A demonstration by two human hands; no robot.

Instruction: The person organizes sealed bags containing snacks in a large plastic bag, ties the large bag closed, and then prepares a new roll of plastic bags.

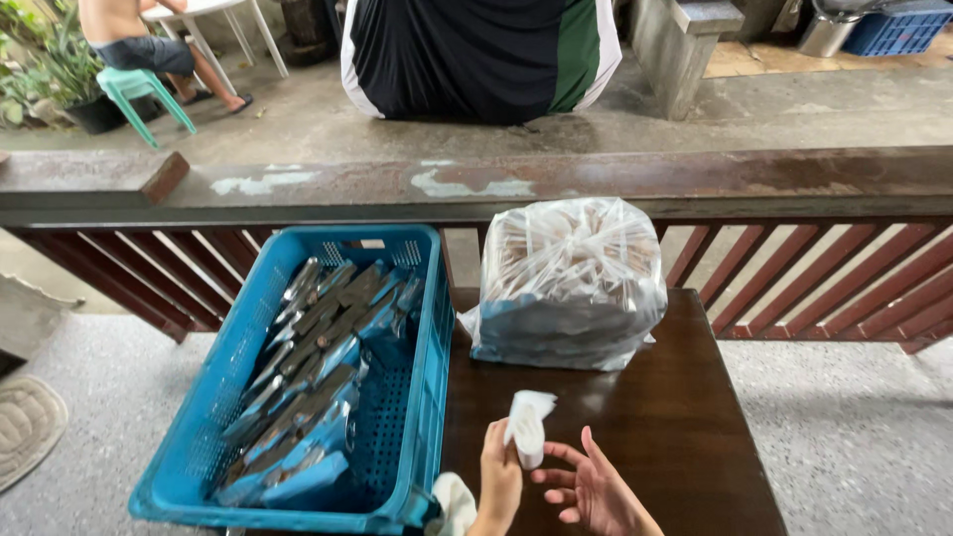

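Note:
My left hand [499, 481] pinches a small white plastic wrapper [527, 425] and holds it upright above the dark wooden table [685, 417]. Beside it my right hand [594, 491] is open, palm up, fingers spread, just right of the wrapper and holding nothing. A blue plastic crate [429, 357] stands at the left of the table, with several slim packets in clear and blue wrapping [318, 377] lined up inside. A clear plastic bag [571, 283] stuffed with pale sticks and blue packs sits at the table's far edge.
A second white wrapper or cloth [457, 501] lies by the crate's near corner. A reddish wooden railing [496, 189] runs behind the table. Beyond it a person in dark clothing [476, 55] sits, and another person sits on a green stool [134, 84].

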